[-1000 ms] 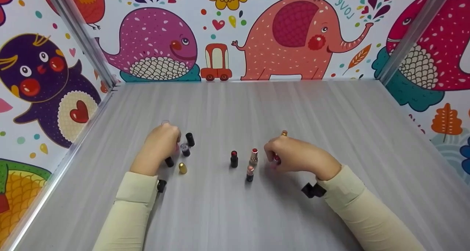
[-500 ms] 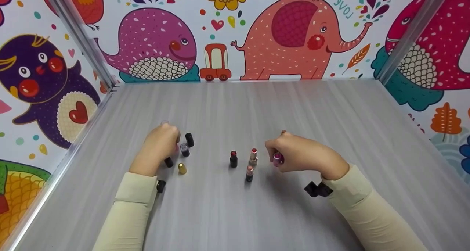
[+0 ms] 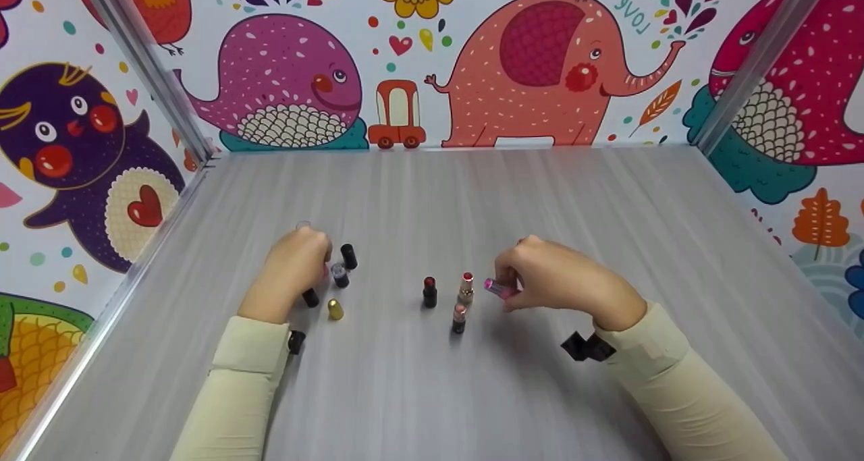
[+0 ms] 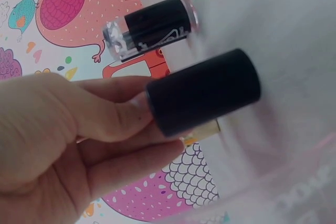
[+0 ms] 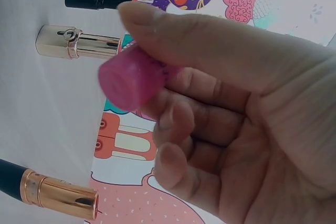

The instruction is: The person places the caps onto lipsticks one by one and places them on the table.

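Right wrist shows coppery lipstick (image 5: 60, 195), hidden from head; right hand (image 5: 226, 114) pinches pink tube (image 5: 126, 80).

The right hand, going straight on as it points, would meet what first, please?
The right hand, or the pink tube it pinches, would probably reach the red-tipped gold lipstick first, though height is unclear.

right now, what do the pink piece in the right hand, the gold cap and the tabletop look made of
Pink piece: probably plastic, from its smooth, even color and soft sheen. Gold cap: metal or metallic-coated plastic, going by its glint. Tabletop: perhaps laminate, with a satin look and wood-like streaks.
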`<state>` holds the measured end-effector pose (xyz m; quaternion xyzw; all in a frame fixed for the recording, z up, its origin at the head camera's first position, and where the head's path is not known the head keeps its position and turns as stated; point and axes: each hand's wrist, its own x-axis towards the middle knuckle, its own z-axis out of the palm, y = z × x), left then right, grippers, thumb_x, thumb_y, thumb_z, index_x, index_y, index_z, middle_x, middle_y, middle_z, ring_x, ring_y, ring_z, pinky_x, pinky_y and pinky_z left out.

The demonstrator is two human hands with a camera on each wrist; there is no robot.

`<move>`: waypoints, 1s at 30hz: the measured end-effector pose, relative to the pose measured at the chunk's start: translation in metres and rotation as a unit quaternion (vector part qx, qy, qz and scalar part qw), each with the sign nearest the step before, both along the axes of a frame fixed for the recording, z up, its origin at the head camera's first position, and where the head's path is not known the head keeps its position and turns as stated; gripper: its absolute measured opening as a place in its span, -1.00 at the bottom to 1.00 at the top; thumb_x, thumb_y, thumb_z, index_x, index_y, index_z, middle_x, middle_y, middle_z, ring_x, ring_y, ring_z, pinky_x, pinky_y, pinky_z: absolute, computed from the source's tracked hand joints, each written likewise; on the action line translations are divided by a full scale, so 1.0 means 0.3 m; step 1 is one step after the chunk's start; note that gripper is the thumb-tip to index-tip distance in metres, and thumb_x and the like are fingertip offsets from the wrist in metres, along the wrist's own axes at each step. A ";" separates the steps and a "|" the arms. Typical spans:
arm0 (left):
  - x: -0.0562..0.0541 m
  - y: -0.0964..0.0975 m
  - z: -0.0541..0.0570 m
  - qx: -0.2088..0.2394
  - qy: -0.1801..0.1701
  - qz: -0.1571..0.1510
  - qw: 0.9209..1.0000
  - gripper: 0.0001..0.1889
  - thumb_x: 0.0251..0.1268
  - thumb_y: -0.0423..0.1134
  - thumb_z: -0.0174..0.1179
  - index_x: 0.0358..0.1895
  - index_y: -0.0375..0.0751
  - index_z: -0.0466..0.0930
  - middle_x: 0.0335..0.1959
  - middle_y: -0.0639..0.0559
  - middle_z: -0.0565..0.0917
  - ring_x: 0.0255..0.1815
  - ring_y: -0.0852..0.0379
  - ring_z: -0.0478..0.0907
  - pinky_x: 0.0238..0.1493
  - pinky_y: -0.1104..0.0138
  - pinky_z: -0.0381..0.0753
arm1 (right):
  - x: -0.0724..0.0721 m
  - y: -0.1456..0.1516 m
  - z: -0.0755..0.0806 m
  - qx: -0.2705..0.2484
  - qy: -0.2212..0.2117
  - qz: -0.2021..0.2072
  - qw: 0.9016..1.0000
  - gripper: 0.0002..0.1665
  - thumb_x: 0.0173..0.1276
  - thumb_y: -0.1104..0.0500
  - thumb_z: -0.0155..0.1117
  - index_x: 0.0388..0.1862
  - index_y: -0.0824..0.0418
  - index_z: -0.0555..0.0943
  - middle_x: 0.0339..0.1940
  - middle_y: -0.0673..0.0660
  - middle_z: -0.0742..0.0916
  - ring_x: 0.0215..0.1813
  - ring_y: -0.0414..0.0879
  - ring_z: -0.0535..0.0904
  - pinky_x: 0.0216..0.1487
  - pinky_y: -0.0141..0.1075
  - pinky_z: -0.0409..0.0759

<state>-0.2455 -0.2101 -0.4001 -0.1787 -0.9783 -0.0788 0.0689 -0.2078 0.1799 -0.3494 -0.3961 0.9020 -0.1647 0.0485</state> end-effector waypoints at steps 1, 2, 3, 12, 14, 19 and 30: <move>0.000 0.000 0.000 0.000 0.001 -0.001 1.000 -0.84 0.02 -0.64 0.33 -0.35 -0.41 0.81 -0.34 -0.31 0.78 -0.26 -0.31 0.74 -0.13 -0.09 0.76 | 0.001 -0.001 0.002 0.002 0.003 -0.004 1.000 -0.68 0.04 0.28 0.76 -0.48 0.12 0.69 -0.55 -0.14 0.65 -0.48 -0.31 0.48 -0.43 -0.38 0.53; 0.001 0.000 0.000 0.000 0.002 -0.001 1.000 -0.85 0.01 -0.64 0.34 -0.36 -0.41 0.81 -0.34 -0.31 0.78 -0.26 -0.32 0.74 -0.13 -0.09 0.76 | 0.002 -0.003 0.004 0.004 0.008 -0.007 1.000 -0.68 0.05 0.26 0.77 -0.48 0.11 0.68 -0.55 -0.14 0.65 -0.48 -0.31 0.48 -0.42 -0.38 0.53; 0.000 -0.001 0.000 0.000 0.003 -0.002 1.000 -0.85 0.01 -0.64 0.34 -0.36 -0.41 0.80 -0.35 -0.31 0.78 -0.27 -0.32 0.74 -0.14 -0.09 0.75 | 0.003 -0.004 0.005 0.004 0.014 -0.010 1.000 -0.68 0.06 0.25 0.77 -0.48 0.11 0.68 -0.55 -0.14 0.64 -0.47 -0.30 0.48 -0.42 -0.37 0.52; 0.000 -0.001 -0.001 -0.001 0.001 0.003 1.000 -0.86 0.02 -0.63 0.35 -0.37 -0.39 0.80 -0.36 -0.30 0.77 -0.28 -0.30 0.73 -0.15 -0.09 0.75 | 0.011 -0.018 0.009 0.009 0.038 -0.027 0.999 -0.71 0.15 0.17 0.74 -0.40 0.08 0.70 -0.52 -0.15 0.65 -0.47 -0.30 0.49 -0.43 -0.34 0.52; 0.002 0.001 -0.002 -0.002 -0.003 0.008 1.000 -0.87 0.04 -0.62 0.36 -0.38 -0.39 0.80 -0.36 -0.30 0.76 -0.29 -0.29 0.72 -0.17 -0.08 0.74 | 0.011 -0.023 0.009 0.013 0.035 -0.030 0.999 -0.72 0.16 0.15 0.74 -0.38 0.08 0.71 -0.51 -0.15 0.66 -0.47 -0.29 0.50 -0.43 -0.34 0.53; 0.006 0.005 -0.001 -0.005 -0.014 0.016 1.000 -0.89 0.09 -0.61 0.36 -0.36 -0.39 0.80 -0.33 -0.30 0.77 -0.29 -0.26 0.73 -0.17 -0.06 0.76 | 0.009 -0.025 0.006 0.011 0.029 -0.025 0.999 -0.72 0.16 0.16 0.74 -0.37 0.09 0.71 -0.51 -0.15 0.66 -0.46 -0.29 0.50 -0.42 -0.36 0.54; 0.009 0.009 0.014 -0.007 -0.026 0.015 1.000 -0.88 0.09 -0.60 0.38 -0.30 -0.42 0.80 -0.28 -0.32 0.78 -0.24 -0.28 0.75 -0.12 -0.07 0.76 | 0.003 -0.019 0.001 -0.006 0.043 -0.011 0.999 -0.72 0.16 0.18 0.74 -0.36 0.09 0.71 -0.49 -0.14 0.66 -0.43 -0.24 0.54 -0.38 -0.36 0.54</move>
